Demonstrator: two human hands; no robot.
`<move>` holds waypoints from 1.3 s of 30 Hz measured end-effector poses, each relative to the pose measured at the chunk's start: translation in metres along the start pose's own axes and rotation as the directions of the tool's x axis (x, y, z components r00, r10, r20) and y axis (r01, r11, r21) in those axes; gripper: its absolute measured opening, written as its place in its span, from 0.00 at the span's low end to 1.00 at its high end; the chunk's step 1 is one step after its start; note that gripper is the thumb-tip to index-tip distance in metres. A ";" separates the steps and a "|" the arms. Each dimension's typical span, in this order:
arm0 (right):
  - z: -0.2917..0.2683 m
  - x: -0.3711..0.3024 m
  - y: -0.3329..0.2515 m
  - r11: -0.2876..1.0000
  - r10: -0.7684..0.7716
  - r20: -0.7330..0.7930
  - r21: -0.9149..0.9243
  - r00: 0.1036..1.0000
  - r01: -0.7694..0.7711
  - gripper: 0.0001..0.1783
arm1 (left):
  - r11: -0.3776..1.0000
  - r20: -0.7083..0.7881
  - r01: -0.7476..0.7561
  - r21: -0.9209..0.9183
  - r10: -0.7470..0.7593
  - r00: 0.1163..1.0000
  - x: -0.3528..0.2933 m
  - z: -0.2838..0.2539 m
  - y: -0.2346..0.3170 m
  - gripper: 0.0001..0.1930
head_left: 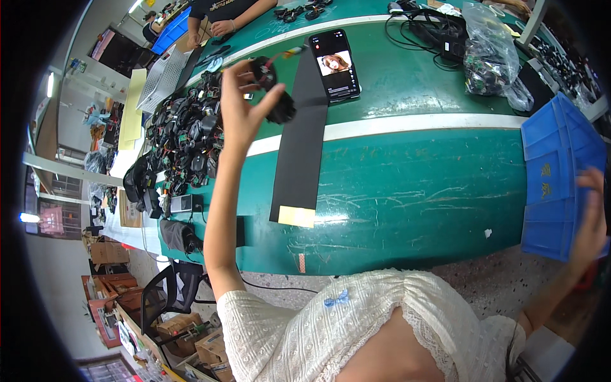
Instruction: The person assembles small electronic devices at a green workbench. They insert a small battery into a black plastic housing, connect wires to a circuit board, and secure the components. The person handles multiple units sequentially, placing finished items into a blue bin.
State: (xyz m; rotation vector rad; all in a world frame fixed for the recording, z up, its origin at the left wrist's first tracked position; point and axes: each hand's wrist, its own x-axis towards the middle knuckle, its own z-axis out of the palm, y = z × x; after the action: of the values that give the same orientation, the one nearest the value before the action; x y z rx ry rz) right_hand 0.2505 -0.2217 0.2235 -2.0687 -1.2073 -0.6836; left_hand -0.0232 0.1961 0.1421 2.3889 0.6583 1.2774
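My left hand (pixel 242 108) is raised over the far left part of the green table, its thumb and fingers closed round a black plastic part (pixel 263 73) with thin red and yellow wires. The part's lower end is blurred. Just left of it lies a large heap of black electronic parts (pixel 184 134) with bits of green circuit board. At the far right, my right hand (pixel 593 213) is by the wall of a blue plastic bin (pixel 538 219). Motion smears its fingers, and whether they hold anything does not show.
A black strip (pixel 299 153) with a yellow label runs down the table, and a lit phone (pixel 334 67) rests by its far end. At the far right are a clear bag of parts (pixel 489 67) and black cables (pixel 414 38). Another person's hands (pixel 223 27) are across the table.
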 end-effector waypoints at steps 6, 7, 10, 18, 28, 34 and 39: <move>0.156 -0.055 -0.088 0.475 -0.205 0.496 0.804 0.844 -0.357 0.21 | 0.710 0.177 0.304 -0.635 -0.249 0.952 -0.043 0.036 0.077 0.21; 0.181 -0.066 -0.094 0.400 -0.213 0.486 0.835 0.847 -0.378 0.23 | 0.695 0.212 0.340 -0.633 -0.267 0.940 -0.050 0.045 0.084 0.17; 0.215 -0.080 -0.105 -0.022 -0.189 0.622 0.771 0.759 -0.637 0.27 | 0.846 0.174 0.293 -0.446 -0.239 0.955 -0.082 0.072 0.092 0.24; 0.282 -0.128 -0.083 -0.113 -0.121 0.771 0.615 0.626 -0.780 0.24 | 0.944 0.335 0.280 -0.172 -0.211 0.918 -0.164 0.126 0.077 0.34; 0.276 -0.122 -0.083 -0.180 -0.055 0.792 0.591 0.608 -0.786 0.21 | 0.668 0.469 0.505 -0.547 -0.255 0.845 -0.173 0.121 0.080 0.34; 0.277 -0.122 -0.081 -0.150 0.039 0.716 0.693 0.697 -0.705 0.19 | 0.692 0.452 0.555 -0.462 -0.355 0.818 -0.173 0.127 0.063 0.15; 0.282 -0.126 -0.080 -0.078 0.094 0.657 0.753 0.748 -0.653 0.14 | 0.879 0.343 0.397 -0.263 -0.300 0.890 -0.169 0.123 0.060 0.11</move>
State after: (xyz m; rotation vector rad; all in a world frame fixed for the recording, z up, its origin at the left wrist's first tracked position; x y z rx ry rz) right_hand 0.1563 -0.0527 -0.0298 -1.0611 -0.6892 0.8782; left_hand 0.0127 0.0421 -0.0076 2.0090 0.6895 0.7860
